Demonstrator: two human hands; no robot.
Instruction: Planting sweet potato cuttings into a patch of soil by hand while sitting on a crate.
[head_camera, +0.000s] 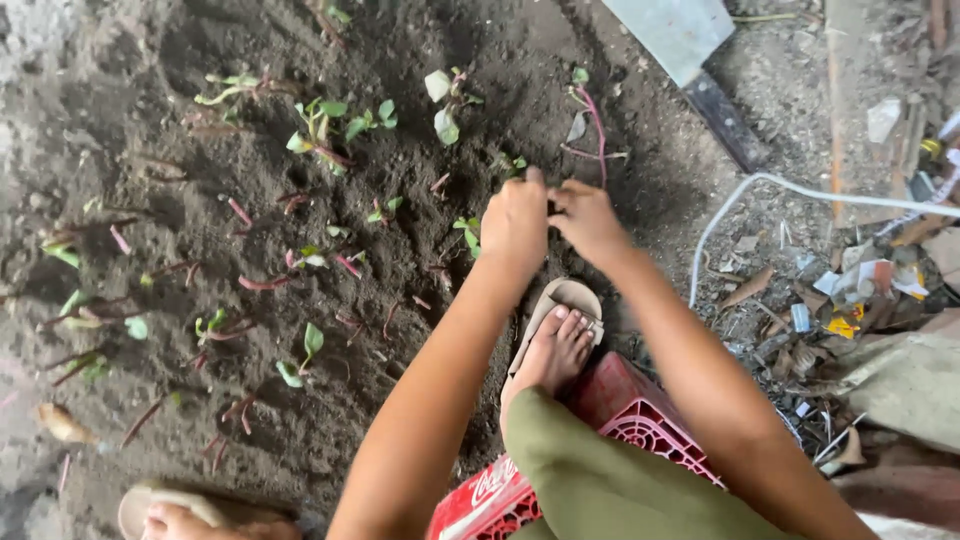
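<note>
Both hands met low over the soil (300, 300), fingers pinched together, seemingly to handle something small. The left hand (514, 222) was curled nearly shut, the right hand (588, 218) likewise; what they gripped was hidden. Seedlings (320, 130) stood spaced apart, giving each its room.

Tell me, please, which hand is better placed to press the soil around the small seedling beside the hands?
Left, probably: the left hand sits right beside the seedling, while the right hand lies farther away.

Seedlings (318, 128) crowding soil (130, 60) leftward
</note>
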